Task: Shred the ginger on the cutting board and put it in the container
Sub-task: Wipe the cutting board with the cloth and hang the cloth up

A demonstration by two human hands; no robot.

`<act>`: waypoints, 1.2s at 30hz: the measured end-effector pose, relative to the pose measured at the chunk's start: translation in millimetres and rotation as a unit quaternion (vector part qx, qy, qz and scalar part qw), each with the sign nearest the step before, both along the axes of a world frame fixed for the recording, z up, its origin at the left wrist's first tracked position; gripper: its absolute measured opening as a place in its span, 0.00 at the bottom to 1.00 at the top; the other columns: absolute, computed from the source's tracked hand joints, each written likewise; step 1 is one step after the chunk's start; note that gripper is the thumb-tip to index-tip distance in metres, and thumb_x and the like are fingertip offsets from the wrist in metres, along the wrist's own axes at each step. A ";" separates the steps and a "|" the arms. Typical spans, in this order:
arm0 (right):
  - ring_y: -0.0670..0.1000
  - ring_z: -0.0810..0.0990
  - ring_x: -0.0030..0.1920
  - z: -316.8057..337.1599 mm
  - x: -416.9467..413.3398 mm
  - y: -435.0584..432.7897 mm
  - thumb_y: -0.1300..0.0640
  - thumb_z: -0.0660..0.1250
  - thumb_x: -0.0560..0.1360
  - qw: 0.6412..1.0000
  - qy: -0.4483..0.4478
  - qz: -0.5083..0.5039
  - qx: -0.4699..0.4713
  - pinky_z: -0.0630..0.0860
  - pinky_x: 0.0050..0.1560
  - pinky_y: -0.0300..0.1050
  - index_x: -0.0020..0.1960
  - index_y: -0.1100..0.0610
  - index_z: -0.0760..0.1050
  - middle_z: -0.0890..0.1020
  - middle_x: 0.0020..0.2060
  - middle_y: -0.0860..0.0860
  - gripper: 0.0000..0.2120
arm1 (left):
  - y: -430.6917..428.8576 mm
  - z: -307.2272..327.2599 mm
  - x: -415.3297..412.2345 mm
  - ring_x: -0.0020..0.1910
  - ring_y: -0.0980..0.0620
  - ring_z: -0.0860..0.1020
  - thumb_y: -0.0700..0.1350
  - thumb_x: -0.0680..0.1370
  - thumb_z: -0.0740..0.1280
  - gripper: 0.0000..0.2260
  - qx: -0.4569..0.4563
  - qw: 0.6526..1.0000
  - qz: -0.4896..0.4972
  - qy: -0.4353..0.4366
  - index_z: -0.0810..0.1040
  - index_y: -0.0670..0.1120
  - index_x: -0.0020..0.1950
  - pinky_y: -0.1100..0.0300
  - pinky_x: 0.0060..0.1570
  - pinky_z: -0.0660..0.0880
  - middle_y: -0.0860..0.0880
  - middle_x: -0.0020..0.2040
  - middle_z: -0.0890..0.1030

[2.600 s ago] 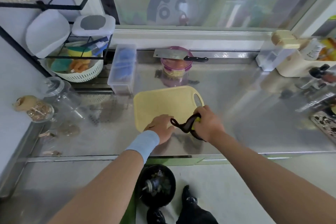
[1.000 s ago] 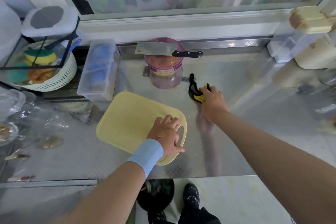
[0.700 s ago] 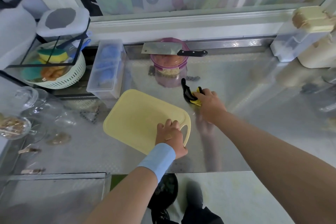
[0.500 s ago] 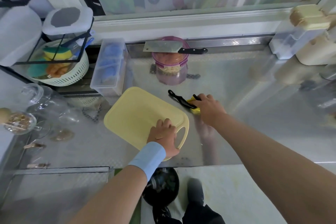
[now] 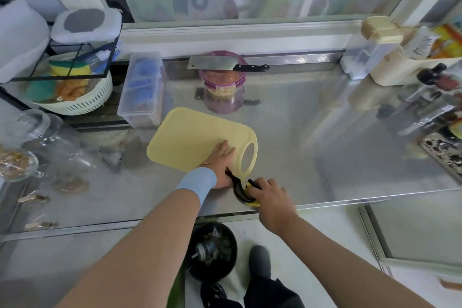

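The yellow cutting board (image 5: 197, 137) lies at an angle on the steel counter, and no ginger shows on it. My left hand (image 5: 220, 160) rests flat on the board's near edge, fingers straight. My right hand (image 5: 271, 197) grips a yellow and black scrubber (image 5: 241, 191) and holds it against the counter by the front edge, just below the board's handle hole. A purple-rimmed container (image 5: 222, 90) stands behind the board. A cleaver (image 5: 215, 63) lies across its top.
A clear plastic box (image 5: 141, 87) and a white colander (image 5: 75, 100) stand at the back left, with glass jars (image 5: 42, 137) nearer. Cream containers (image 5: 390, 67) and bottles crowd the right. A black bin (image 5: 212, 255) sits on the floor below the counter edge.
My right hand has dragged the scrubber from behind the board's right corner down to the counter's front edge. My left hand stayed on the board, which turned slightly.
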State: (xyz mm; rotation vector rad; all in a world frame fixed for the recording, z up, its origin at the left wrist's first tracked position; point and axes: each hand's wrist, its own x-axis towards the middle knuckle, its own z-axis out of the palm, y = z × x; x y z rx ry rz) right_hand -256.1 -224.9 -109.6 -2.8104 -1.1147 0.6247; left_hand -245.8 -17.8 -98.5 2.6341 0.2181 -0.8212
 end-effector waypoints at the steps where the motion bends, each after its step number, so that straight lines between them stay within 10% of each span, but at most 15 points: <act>1: 0.56 0.67 0.61 -0.3 -7.6 5.8 0.65 0.62 0.74 1.000 0.002 0.000 0.002 0.71 0.56 0.50 0.70 0.48 0.68 0.67 0.66 0.49 0.27 | -2.6 3.1 5.6 0.78 0.49 0.41 0.49 0.75 0.69 0.40 -0.019 1.000 0.021 -0.011 0.48 0.50 0.80 0.49 0.76 0.49 0.49 0.79 0.39; 6: 0.58 0.68 0.58 -4.8 -39.6 36.5 0.66 0.65 0.71 0.997 0.011 0.070 0.024 0.70 0.51 0.49 0.71 0.50 0.68 0.68 0.63 0.52 0.30 | 11.8 15.6 -19.3 0.64 0.47 0.65 0.39 0.74 0.59 0.22 0.155 0.981 0.095 -0.070 0.68 0.53 0.68 0.51 0.60 0.68 0.49 0.66 0.65; 14: 0.58 0.70 0.57 -5.8 -84.8 81.6 0.66 0.67 0.74 0.968 0.021 0.250 -0.009 0.75 0.49 0.54 0.67 0.57 0.73 0.68 0.62 0.57 0.21 | 53.1 10.2 -100.7 0.68 0.51 0.70 0.39 0.81 0.55 0.22 -0.118 0.961 0.234 -0.093 0.69 0.59 0.71 0.57 0.64 0.67 0.55 0.71 0.70; 21: 0.53 0.73 0.39 47.6 -70.1 114.8 0.45 0.69 0.77 0.960 0.254 -0.052 0.103 0.69 0.42 0.47 0.48 0.59 0.80 0.76 0.39 0.54 0.17 | 73.2 43.4 -157.3 0.56 0.54 0.77 0.45 0.73 0.63 0.15 -0.250 0.934 0.253 0.011 0.79 0.63 0.52 0.55 0.61 0.73 0.57 0.56 0.81; 28: 0.49 0.67 0.31 104.1 -61.4 134.2 0.47 0.73 0.75 0.912 0.326 -0.146 0.200 0.61 0.34 0.43 0.36 0.60 0.78 0.70 0.28 0.52 0.18 | 105.4 106.6 -176.8 0.37 0.51 0.75 0.54 0.74 0.70 0.05 -0.225 0.950 0.216 -0.009 0.81 0.57 0.49 0.59 0.38 0.72 0.43 0.43 0.82; 32: 0.51 0.70 0.39 137.3 -61.6 144.0 0.46 0.71 0.76 0.949 0.311 0.006 0.057 0.64 0.38 0.45 0.41 0.60 0.78 0.74 0.36 0.53 0.16 | 114.4 153.8 -176.7 0.38 0.52 0.75 0.50 0.74 0.72 0.05 -0.155 0.974 0.160 0.047 0.81 0.55 0.49 0.60 0.39 0.72 0.51 0.40 0.79; 36: 0.47 0.76 0.53 178.4 -44.9 156.9 0.51 0.71 0.77 0.949 0.285 0.063 0.120 0.71 0.58 0.42 0.58 0.54 0.84 0.83 0.55 0.46 0.12 | 115.9 199.4 -175.4 0.43 0.53 0.75 0.58 0.74 0.70 0.07 -0.052 0.987 0.134 0.066 0.80 0.57 0.48 0.59 0.49 0.73 0.58 0.41 0.78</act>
